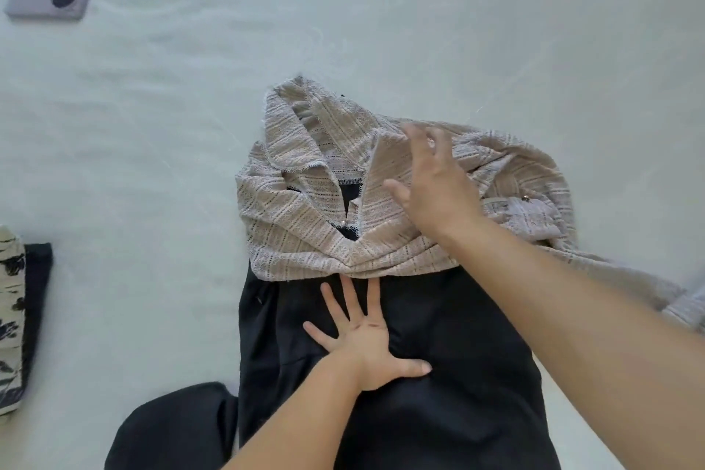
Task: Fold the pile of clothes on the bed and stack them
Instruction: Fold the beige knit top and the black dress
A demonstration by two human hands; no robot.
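Black skirt part of dress [438,393] lying smooth near me on bed [152,164]; my left hand [366,347] pressing it, fingers spread. Beige lace top [305,225] bunching farther; right hand [435,187] hovering above, fingers loosely splayed, holding nothing.

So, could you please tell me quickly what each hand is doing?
Left hand: open, pressing flat on black smooth garment.
Right hand: open over beige lace top.
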